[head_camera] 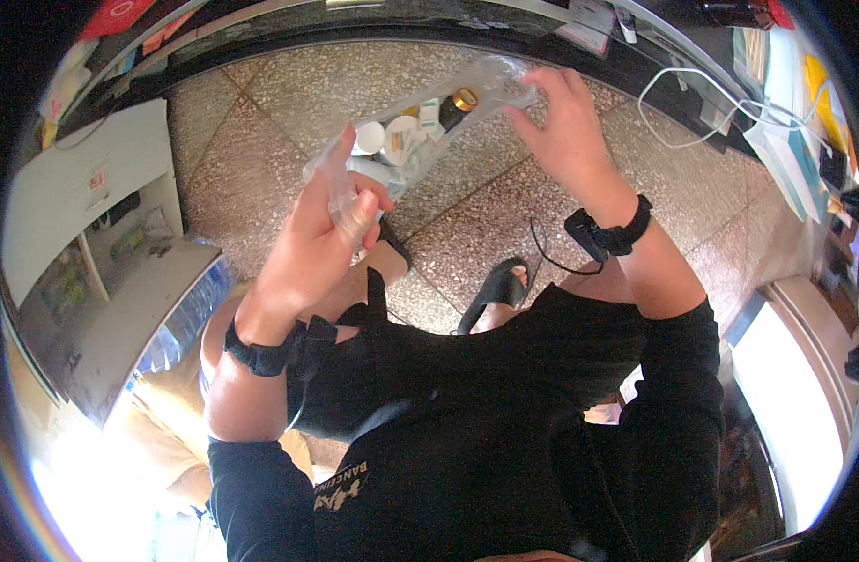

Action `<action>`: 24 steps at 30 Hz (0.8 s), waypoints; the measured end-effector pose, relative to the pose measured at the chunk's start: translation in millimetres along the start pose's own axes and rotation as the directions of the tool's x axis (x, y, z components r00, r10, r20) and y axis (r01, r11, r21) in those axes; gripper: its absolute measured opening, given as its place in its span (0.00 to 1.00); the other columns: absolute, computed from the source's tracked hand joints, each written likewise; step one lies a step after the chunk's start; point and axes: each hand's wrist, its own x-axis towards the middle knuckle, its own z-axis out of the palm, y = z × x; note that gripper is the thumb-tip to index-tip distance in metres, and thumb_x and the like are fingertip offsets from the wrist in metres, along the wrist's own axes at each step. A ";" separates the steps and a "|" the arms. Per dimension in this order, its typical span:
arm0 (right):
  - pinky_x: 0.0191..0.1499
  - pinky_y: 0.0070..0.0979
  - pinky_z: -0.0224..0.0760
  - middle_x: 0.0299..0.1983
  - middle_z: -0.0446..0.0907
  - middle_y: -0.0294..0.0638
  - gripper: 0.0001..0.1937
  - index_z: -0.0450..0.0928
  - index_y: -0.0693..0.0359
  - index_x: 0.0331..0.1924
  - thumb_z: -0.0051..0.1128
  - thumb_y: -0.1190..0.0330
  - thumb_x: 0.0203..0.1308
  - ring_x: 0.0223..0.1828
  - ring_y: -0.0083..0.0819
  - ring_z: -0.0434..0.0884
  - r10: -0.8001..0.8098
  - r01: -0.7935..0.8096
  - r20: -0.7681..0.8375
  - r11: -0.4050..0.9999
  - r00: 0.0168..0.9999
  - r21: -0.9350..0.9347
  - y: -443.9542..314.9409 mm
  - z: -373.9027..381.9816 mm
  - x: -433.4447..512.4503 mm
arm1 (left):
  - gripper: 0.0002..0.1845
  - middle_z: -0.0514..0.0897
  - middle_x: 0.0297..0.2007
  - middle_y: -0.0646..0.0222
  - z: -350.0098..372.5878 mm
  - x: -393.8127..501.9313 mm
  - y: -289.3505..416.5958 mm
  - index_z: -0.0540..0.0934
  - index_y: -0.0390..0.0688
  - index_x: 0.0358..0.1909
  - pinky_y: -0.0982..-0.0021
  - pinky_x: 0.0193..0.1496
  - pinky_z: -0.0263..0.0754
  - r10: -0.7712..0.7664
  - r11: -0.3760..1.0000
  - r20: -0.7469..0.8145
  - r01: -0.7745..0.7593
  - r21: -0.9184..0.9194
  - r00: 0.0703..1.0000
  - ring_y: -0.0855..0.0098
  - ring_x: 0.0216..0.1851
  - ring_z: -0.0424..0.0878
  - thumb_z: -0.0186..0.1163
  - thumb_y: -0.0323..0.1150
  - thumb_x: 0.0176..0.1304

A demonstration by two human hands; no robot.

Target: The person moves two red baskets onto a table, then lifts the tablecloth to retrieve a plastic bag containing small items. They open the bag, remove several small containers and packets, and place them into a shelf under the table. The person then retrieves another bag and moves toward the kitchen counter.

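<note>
My left hand grips one side of a clear plastic bag, its film stretched over the fingers and thumb. Across from it, my right hand pinches the opposite side of the bag's film. The bag hangs above the floor between both hands. Inside lie a dark bottle with a gold cap, a small white-and-green box and a white round container. Another white round container sits beside that one. The lower contents are blurred by the film and partly hidden behind my left hand.
A pale open-fronted cabinet stands at left, with plastic bottles beside it. A dark shelf edge curves across the far side. At right, a white cable hangs in a loop. A slippered foot rests on the speckled floor.
</note>
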 end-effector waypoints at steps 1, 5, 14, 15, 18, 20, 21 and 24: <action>0.54 0.45 0.76 0.50 0.80 0.50 0.23 0.77 0.57 0.54 0.73 0.64 0.56 0.52 0.53 0.80 0.083 -0.083 -0.013 0.995 0.996 -0.059 13.4 4.4 -8.8 | 0.46 0.79 0.42 0.67 -2.3 0.8 -0.8 0.45 0.36 0.82 0.77 0.36 0.70 -0.005 1.000 0.013 0.005 -0.002 1.000 0.80 0.31 0.70 0.55 0.53 0.77; 0.52 0.40 0.76 0.51 0.81 0.48 0.20 0.77 0.58 0.55 0.67 0.57 0.66 0.51 0.44 0.82 0.322 -0.344 0.210 0.935 0.923 0.080 65.0 11.8 -53.1 | 0.44 0.80 0.43 0.65 -13.9 13.2 -2.0 0.43 0.37 0.82 0.75 0.38 0.73 -0.030 0.999 0.067 0.030 -0.011 0.997 0.79 0.31 0.73 0.56 0.46 0.78; 0.57 0.27 0.72 0.57 0.81 0.34 0.22 0.74 0.53 0.68 0.53 0.57 0.75 0.60 0.27 0.78 0.512 -0.933 0.817 -0.080 0.264 0.351 194.4 -137.5 -193.7 | 0.42 0.80 0.42 0.68 -26.3 21.3 -1.0 0.42 0.43 0.84 0.75 0.38 0.74 -0.112 0.988 0.127 0.097 0.122 0.986 0.78 0.33 0.74 0.56 0.37 0.79; 0.58 0.27 0.71 0.58 0.80 0.34 0.24 0.72 0.53 0.70 0.54 0.58 0.74 0.61 0.29 0.77 0.517 -0.889 0.813 -0.195 0.267 0.415 200.8 -149.1 -211.0 | 0.42 0.81 0.42 0.68 -28.3 18.3 -0.4 0.42 0.43 0.84 0.75 0.39 0.75 -0.123 0.985 0.110 0.109 0.131 0.986 0.78 0.33 0.74 0.56 0.37 0.79; 0.63 0.33 0.69 0.63 0.79 0.38 0.26 0.68 0.55 0.73 0.50 0.57 0.75 0.65 0.35 0.75 0.497 -0.782 0.799 -0.325 0.337 0.532 197.2 -184.1 -267.3 | 0.41 0.81 0.43 0.68 -30.0 8.4 5.8 0.44 0.43 0.84 0.75 0.39 0.75 -0.126 0.982 0.074 0.114 0.154 0.989 0.78 0.34 0.75 0.57 0.36 0.78; 0.65 0.35 0.68 0.63 0.78 0.39 0.27 0.67 0.55 0.73 0.50 0.56 0.75 0.66 0.37 0.75 0.550 -0.712 0.758 -0.369 0.350 0.597 176.4 -211.4 -307.5 | 0.41 0.82 0.43 0.69 -26.2 0.0 17.0 0.46 0.43 0.84 0.75 0.40 0.75 -0.124 0.980 0.077 0.110 0.165 0.989 0.78 0.34 0.76 0.57 0.33 0.78; 0.65 0.36 0.69 0.63 0.78 0.39 0.27 0.67 0.55 0.73 0.51 0.56 0.74 0.67 0.37 0.75 0.577 -0.664 0.743 -0.413 0.339 0.624 163.9 -226.1 -324.4 | 0.40 0.82 0.43 0.69 -23.6 -5.5 25.5 0.47 0.43 0.83 0.75 0.40 0.75 -0.096 0.982 0.093 0.080 0.169 0.991 0.78 0.35 0.76 0.57 0.32 0.78; 0.65 0.39 0.70 0.65 0.78 0.41 0.30 0.67 0.56 0.73 0.54 0.53 0.71 0.67 0.40 0.75 0.556 -0.547 0.734 -0.502 0.389 0.670 113.5 -258.3 -363.8 | 0.41 0.81 0.42 0.69 -12.5 -23.9 57.5 0.46 0.43 0.83 0.75 0.40 0.74 -0.177 0.965 0.103 0.152 0.215 0.979 0.79 0.34 0.75 0.57 0.33 0.77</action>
